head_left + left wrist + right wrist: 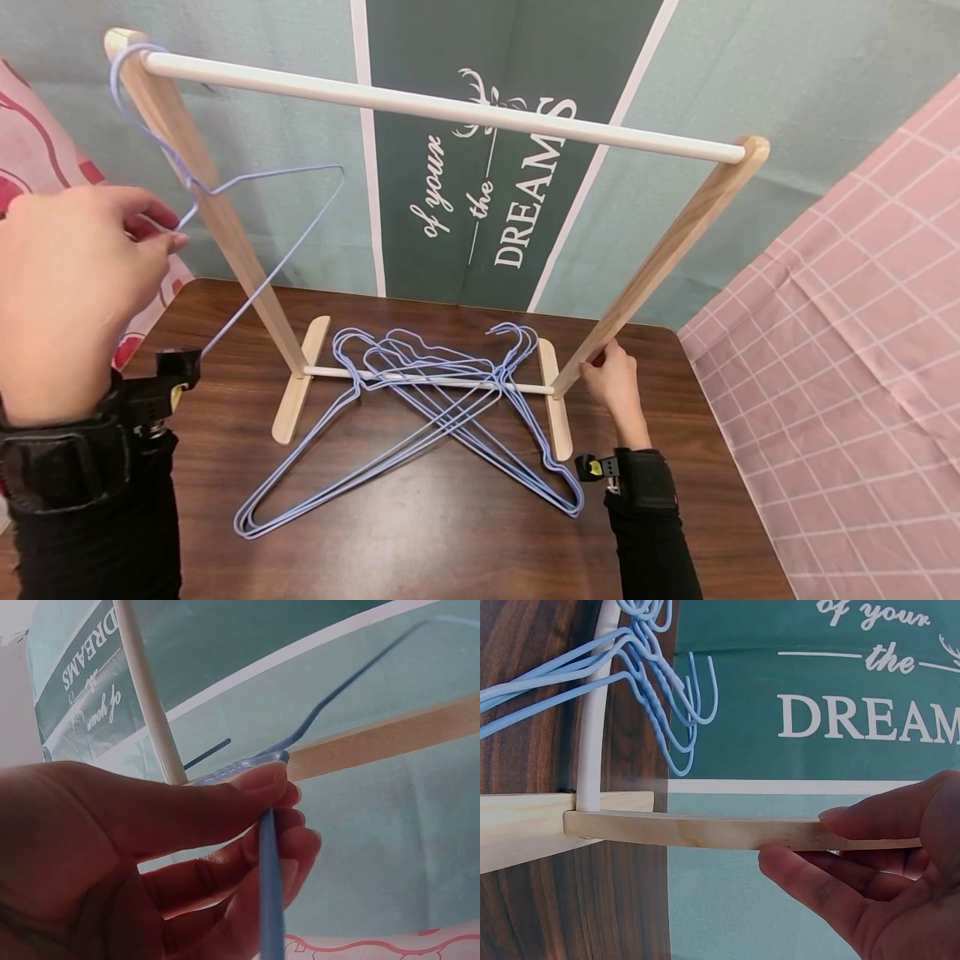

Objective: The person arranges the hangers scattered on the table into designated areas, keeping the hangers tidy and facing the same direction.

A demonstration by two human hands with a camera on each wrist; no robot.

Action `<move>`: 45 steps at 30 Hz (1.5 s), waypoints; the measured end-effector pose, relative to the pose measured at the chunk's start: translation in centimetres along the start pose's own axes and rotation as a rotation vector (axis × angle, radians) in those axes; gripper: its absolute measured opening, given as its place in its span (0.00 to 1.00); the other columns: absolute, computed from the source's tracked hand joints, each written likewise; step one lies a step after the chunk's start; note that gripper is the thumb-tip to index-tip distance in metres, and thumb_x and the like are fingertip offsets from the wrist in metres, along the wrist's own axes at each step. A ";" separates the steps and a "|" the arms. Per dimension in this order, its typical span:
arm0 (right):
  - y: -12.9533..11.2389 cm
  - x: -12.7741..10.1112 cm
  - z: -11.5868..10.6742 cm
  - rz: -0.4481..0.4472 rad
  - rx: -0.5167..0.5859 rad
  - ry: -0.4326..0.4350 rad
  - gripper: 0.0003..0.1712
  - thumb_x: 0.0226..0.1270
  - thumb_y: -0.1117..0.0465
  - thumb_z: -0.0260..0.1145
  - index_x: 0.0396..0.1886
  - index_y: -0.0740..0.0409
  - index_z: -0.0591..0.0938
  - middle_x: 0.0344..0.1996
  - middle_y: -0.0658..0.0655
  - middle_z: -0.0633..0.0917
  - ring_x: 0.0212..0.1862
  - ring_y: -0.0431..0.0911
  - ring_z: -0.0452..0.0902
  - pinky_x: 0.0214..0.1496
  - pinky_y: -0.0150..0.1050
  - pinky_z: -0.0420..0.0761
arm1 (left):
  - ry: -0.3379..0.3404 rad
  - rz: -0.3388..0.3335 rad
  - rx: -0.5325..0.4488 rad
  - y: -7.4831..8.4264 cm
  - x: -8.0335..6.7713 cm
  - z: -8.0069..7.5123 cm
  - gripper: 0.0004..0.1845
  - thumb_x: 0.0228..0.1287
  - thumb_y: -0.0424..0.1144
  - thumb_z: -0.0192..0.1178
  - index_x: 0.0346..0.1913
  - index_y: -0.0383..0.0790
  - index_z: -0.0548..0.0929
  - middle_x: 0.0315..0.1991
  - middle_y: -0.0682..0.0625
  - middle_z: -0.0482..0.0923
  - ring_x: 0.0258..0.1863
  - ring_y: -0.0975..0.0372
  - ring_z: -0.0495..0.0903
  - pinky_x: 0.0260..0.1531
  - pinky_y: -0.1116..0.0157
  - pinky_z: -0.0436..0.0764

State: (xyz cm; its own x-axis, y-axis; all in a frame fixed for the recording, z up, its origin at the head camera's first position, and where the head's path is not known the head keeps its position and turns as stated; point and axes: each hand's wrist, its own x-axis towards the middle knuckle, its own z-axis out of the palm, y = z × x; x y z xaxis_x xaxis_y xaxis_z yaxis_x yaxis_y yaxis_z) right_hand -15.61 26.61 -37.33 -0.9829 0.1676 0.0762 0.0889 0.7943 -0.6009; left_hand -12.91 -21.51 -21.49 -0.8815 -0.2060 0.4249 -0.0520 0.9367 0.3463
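Note:
A blue wire hanger (279, 271) hangs by its hook over the left end of the white top rail (420, 103) of a wooden clothes rack. My left hand (82, 283) pinches this hanger just below its hook, and the left wrist view shows thumb and fingertips (262, 780) on the wire. Low on the rack's right upright (667, 250), my right hand (613, 382) grips the wood between thumb and fingers, seen closely in the right wrist view. Several more blue hangers (442, 425) lie in an overlapping pile across the rack's lower rail (322, 372).
The rack's left upright (213, 200) and two wooden feet (300, 379) stand on a dark brown table (405, 550). Behind hangs a green curtain (510, 33) with white lettering. Pink checked cloth (862, 333) borders the right side.

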 end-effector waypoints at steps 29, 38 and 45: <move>0.1 0.1 0.1 -0.012 -0.008 0.007 0.15 0.57 0.70 0.58 0.44 0.74 0.72 0.30 0.70 0.77 0.27 0.57 0.75 0.21 0.40 0.69 | -0.014 -0.002 -0.021 -1.6 0.6 1.1 0.17 0.60 0.42 0.53 0.49 0.36 0.79 0.36 0.36 0.80 0.39 0.43 0.69 0.26 0.54 0.57; 0.2 0.1 0.1 -0.010 -0.015 0.009 0.15 0.57 0.70 0.58 0.44 0.74 0.72 0.30 0.70 0.77 0.27 0.57 0.74 0.22 0.40 0.69 | 0.016 0.026 -0.061 -0.9 0.3 0.7 0.18 0.60 0.43 0.54 0.49 0.35 0.79 0.36 0.35 0.80 0.41 0.42 0.70 0.31 0.51 0.56; 0.2 0.1 0.1 -0.014 -0.013 0.010 0.15 0.57 0.70 0.58 0.43 0.74 0.72 0.30 0.70 0.77 0.27 0.57 0.74 0.21 0.40 0.69 | 0.029 0.076 -0.054 -1.2 -0.1 1.3 0.16 0.59 0.48 0.56 0.47 0.46 0.82 0.30 0.45 0.82 0.26 0.60 0.71 0.24 0.63 0.57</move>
State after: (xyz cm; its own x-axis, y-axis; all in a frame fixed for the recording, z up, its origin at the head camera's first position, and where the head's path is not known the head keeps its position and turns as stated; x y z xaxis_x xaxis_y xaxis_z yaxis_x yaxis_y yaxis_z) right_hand -15.71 26.69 -37.50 -0.9825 0.1618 0.0925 0.0769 0.8040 -0.5896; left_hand -13.32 -22.25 -23.03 -0.8681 -0.1436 0.4751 0.0404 0.9336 0.3561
